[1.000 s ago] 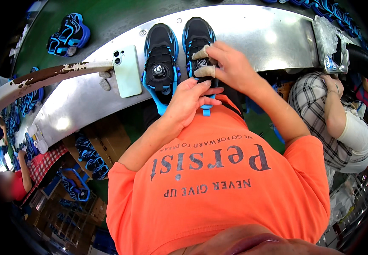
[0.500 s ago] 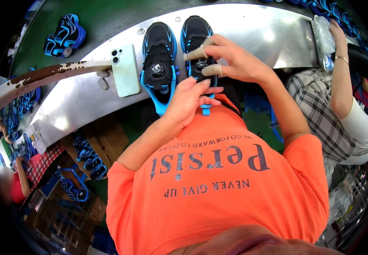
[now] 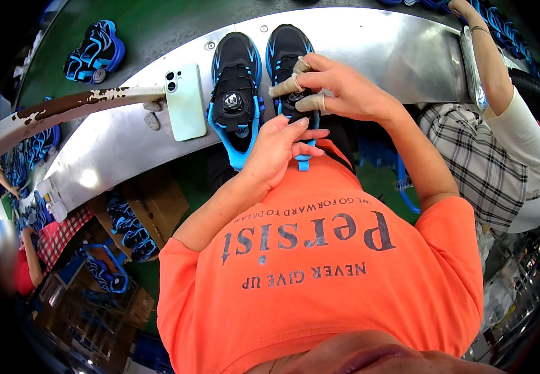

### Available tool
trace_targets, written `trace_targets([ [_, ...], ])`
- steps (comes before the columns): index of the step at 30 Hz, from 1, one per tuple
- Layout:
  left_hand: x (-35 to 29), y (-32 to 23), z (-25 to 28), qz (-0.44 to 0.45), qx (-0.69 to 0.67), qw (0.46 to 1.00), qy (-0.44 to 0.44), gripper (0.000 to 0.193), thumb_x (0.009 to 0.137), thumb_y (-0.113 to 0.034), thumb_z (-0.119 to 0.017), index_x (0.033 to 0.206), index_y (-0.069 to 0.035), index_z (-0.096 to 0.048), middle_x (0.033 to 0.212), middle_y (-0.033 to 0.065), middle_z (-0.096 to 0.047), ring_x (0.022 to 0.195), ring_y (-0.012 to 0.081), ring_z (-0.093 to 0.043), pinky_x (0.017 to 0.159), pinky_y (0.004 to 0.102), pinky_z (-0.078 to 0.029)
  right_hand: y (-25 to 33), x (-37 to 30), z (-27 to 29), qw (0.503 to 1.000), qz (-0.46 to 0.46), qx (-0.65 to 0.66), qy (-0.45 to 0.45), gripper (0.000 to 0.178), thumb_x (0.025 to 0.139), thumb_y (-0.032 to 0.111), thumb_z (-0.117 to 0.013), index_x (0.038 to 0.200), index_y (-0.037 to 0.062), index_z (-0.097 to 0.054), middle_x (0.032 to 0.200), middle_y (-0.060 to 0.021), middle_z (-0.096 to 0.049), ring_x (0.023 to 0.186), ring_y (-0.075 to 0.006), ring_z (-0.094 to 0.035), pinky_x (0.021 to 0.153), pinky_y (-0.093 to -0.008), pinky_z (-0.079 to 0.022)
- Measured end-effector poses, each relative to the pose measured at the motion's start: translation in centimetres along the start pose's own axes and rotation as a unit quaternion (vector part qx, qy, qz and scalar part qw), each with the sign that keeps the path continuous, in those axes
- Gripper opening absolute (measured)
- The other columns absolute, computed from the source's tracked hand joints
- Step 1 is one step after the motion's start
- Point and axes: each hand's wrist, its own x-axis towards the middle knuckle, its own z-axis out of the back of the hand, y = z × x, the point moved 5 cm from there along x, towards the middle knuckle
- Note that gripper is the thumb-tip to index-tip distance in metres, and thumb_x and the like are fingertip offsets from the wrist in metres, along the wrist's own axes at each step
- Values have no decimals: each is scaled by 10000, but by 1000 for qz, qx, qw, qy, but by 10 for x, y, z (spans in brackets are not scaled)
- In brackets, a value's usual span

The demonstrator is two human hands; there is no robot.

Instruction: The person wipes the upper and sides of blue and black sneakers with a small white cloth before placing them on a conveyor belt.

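Two black sneakers with blue trim stand side by side on the metal work surface, toes pointing away from me. On the right sneaker (image 3: 287, 43), my right hand (image 3: 338, 90) closes its fingertips round the lacing dial, which they mostly cover. Pale wraps sit on several of those fingers. My left hand (image 3: 277, 146) grips the same sneaker at its heel opening, its fingers lying across the collar and hiding part of it. The left sneaker (image 3: 234, 59) is untouched beside it, its round dial (image 3: 232, 101) in plain sight.
A pale green phone (image 3: 186, 103) lies left of the sneakers, near small grey stones (image 3: 151, 118) and a chipped metal bar (image 3: 76, 106). More sneakers (image 3: 95, 53) rest on the green belt (image 3: 157, 25). A co-worker in a plaid garment (image 3: 475, 165) stands at right.
My right fingers have drawn in closer over the dial, while my left hand stays at the heel. The co-worker at right has reached farther away across the line.
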Motion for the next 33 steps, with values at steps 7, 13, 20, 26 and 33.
trace_targets([
  [7, -1, 4, -3, -31, -23, 999, 22, 287, 996, -183, -487, 1174, 40, -514, 1121, 167, -622, 947, 216, -651, 765, 307, -559, -4, -16, -36, 966, -105, -26, -236, 269, 747, 239, -747, 982, 115, -705, 756, -74, -562, 678, -226, -567, 618, -328, -465],
  [13, -56, -49, 13, -48, 316, 947, 9, 296, 943, -188, -585, 1171, 0, -590, 1030, 108, -647, 826, 161, -619, 731, 279, -493, -17, 8, -10, 990, -75, 47, -111, 242, 860, 171, -675, 1083, 78, -700, 942, -38, -659, 807, -104, -572, 767, -256, -472],
  [20, -30, -85, 59, -378, 588, 700, -142, 284, 791, -125, -725, 1061, -54, -671, 915, 25, -560, 769, 146, -522, 673, 254, -426, -60, 125, -50, 982, 29, -156, -100, 454, 899, 396, -611, 1294, 174, -583, 1204, -208, -539, 1093, -356, -538, 947, -409, -439],
  [26, -41, -101, 53, -359, 570, 732, -103, 403, 784, -92, -714, 1177, -68, -627, 875, 26, -532, 763, 126, -487, 685, 244, -416, -75, 164, -85, 984, 1, -176, 6, 497, 888, 462, -597, 1314, 209, -564, 1204, -223, -543, 1134, -400, -509, 987, -452, -408],
  [33, -25, -103, 72, -309, 521, 796, 3, 441, 770, -71, -715, 1197, -65, -606, 968, 33, -542, 801, 117, -487, 726, 233, -413, -75, 166, -80, 987, 40, -158, 1, 459, 877, 402, -613, 1272, 169, -597, 1170, -199, -568, 1112, -373, -528, 978, -428, -419],
])
